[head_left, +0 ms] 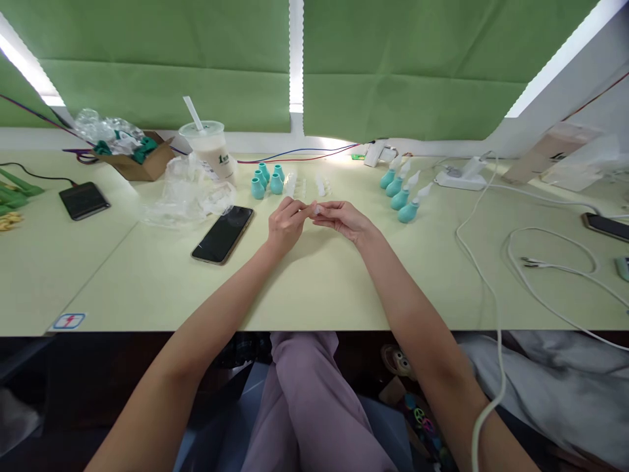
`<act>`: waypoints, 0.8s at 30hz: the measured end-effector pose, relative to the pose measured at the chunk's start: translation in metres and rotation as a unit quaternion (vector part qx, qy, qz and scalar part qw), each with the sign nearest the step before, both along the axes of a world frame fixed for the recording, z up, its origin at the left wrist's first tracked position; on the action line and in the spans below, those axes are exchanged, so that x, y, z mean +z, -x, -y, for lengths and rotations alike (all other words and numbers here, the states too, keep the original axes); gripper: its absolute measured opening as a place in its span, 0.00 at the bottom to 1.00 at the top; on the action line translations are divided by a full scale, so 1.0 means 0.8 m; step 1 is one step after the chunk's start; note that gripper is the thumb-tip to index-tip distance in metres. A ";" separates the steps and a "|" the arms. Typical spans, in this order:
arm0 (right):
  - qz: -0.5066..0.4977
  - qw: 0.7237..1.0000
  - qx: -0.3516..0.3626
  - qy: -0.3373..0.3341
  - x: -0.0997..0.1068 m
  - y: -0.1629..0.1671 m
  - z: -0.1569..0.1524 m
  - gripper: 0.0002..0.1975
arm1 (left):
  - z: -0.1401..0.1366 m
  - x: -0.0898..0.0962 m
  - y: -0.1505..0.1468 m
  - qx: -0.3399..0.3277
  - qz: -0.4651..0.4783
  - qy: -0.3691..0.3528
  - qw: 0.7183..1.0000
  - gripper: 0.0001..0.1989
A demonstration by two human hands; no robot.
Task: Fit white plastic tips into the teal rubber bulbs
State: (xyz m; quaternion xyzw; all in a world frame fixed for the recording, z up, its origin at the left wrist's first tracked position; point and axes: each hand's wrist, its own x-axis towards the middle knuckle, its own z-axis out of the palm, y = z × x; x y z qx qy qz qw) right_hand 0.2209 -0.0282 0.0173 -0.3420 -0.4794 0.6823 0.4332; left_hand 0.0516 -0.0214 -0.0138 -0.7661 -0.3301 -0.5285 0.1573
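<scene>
My left hand (287, 223) and my right hand (346, 218) meet above the table, fingers closed in a pinch on a small translucent plastic piece (317, 210). Fingertips cover most of that piece, so its exact kind is hard to make out. Just behind my hands lie small clear plastic parts (291, 185) and a few more clear parts (322, 186). To their left stands a cluster of teal rubber bulbs (276, 183) with open necks. On the right, several teal bulbs with translucent pointed tips (409, 211) lie in a slanting row.
A black phone (223, 235) lies left of my hands, near a crumpled plastic bag (184, 193) and a drink cup with a straw (209, 147). Farther left are a cardboard box (142, 164) and another phone (84, 200). White cables (479, 262) and a power strip (460, 177) occupy the right.
</scene>
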 end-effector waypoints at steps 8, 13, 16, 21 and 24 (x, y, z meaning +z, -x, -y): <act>-0.029 1.000 0.006 -0.009 0.004 -0.002 -0.004 0.14 | 0.003 0.011 -0.005 0.009 0.046 0.005 0.999 0.10; 0.018 1.000 0.001 -0.010 0.006 -0.004 -0.001 0.16 | 0.004 0.007 -0.001 0.009 0.017 0.007 1.000 0.10; 0.027 0.999 -0.014 -0.034 0.007 0.001 0.002 0.16 | 0.006 0.009 -0.003 0.006 0.043 0.044 0.998 0.09; -0.012 0.999 0.016 -0.039 0.008 0.015 0.005 0.18 | 0.017 0.019 -0.011 0.005 0.161 0.149 0.976 0.08; -0.035 0.997 0.051 -0.035 0.002 0.020 0.005 0.17 | 0.026 0.027 -0.016 0.004 0.170 0.148 0.974 0.07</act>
